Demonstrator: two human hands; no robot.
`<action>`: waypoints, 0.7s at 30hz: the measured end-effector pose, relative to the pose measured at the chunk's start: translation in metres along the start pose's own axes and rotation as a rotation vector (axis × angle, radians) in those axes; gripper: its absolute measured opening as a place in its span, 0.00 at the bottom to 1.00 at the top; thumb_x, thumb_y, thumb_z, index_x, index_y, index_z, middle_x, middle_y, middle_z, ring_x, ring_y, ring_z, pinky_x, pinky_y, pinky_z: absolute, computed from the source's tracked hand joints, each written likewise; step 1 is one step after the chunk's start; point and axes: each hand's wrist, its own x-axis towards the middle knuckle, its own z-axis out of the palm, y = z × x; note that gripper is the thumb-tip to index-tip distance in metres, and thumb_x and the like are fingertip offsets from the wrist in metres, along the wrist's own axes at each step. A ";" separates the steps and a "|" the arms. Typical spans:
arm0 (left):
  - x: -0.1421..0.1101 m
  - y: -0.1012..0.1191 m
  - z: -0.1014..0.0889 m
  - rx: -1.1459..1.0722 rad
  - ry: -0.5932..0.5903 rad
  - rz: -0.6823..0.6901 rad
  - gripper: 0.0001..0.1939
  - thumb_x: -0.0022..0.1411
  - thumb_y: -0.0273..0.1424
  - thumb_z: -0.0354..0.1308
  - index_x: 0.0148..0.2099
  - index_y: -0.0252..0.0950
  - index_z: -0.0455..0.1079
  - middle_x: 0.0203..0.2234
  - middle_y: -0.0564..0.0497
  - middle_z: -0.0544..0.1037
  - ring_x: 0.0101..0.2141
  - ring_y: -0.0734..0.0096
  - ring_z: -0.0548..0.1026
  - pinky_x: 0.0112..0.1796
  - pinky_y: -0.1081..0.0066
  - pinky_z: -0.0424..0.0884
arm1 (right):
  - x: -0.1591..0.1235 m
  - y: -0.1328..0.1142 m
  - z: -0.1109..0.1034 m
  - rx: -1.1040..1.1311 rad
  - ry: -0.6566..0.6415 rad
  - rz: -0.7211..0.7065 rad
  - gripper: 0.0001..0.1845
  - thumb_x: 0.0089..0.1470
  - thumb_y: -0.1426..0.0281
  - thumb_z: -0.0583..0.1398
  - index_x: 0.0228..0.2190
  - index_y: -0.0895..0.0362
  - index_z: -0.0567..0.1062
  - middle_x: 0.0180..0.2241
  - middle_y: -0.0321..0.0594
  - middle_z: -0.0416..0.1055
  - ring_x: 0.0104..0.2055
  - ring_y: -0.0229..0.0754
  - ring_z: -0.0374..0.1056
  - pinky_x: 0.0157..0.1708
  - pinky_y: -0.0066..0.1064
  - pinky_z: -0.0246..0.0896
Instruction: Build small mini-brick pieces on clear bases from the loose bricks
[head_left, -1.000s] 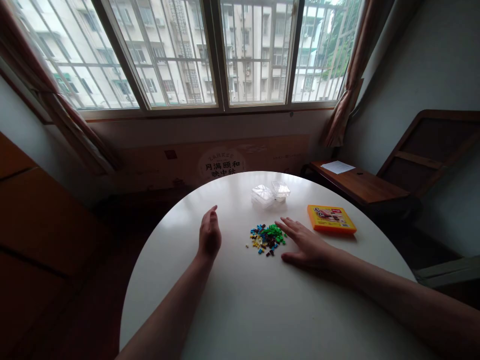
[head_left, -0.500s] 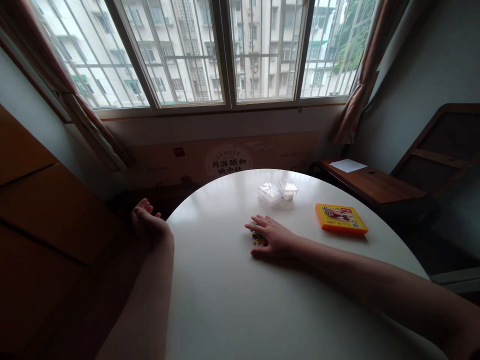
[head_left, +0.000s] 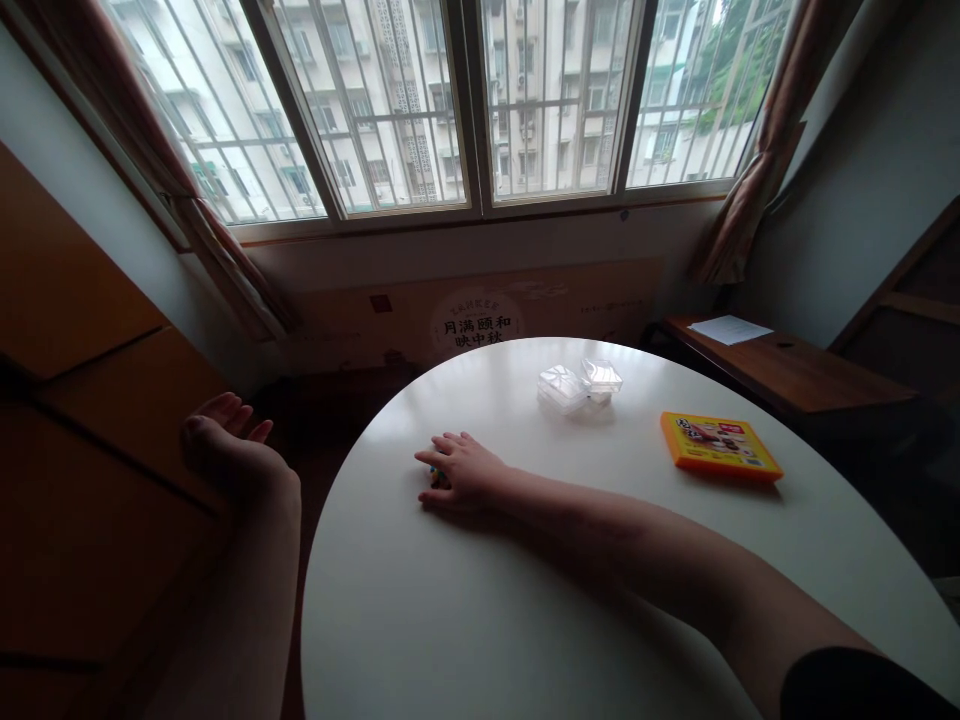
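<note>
My right hand [head_left: 461, 472] rests palm down on the round white table [head_left: 420, 610], its fingers spread around a small heap of tiny coloured pieces [head_left: 439, 478]. Blue, yellow and dark bits show between the thumb and forefinger; the rest are covered by the palm, and their kind is too small to make out. Beyond the table's left edge, my left hand [head_left: 232, 440] is held palm up with fingers loosely curled and apart. Nothing shows in it.
Clear plastic boxes [head_left: 574, 385] stand toward the table's far side. A flat orange-and-yellow box [head_left: 720, 445] lies at the right. A wooden desk [head_left: 795, 365] with a paper sheet [head_left: 730, 329] is behind it, and an orange-brown cabinet [head_left: 82, 500] stands at the left.
My right hand has slid left across the table with the small pieces under it, toward the table's left edge. My left hand has moved farther left, away from the edge. The view has shifted slightly.
</note>
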 end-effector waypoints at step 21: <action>-0.033 0.035 0.053 -0.089 -0.168 0.094 0.22 0.68 0.32 0.36 0.49 0.29 0.69 0.46 0.41 0.75 0.44 0.64 0.74 0.31 0.72 0.72 | 0.025 -0.020 -0.018 0.017 0.227 0.013 0.31 0.59 0.51 0.58 0.59 0.52 0.66 0.64 0.49 0.57 0.68 0.59 0.45 0.65 0.55 0.40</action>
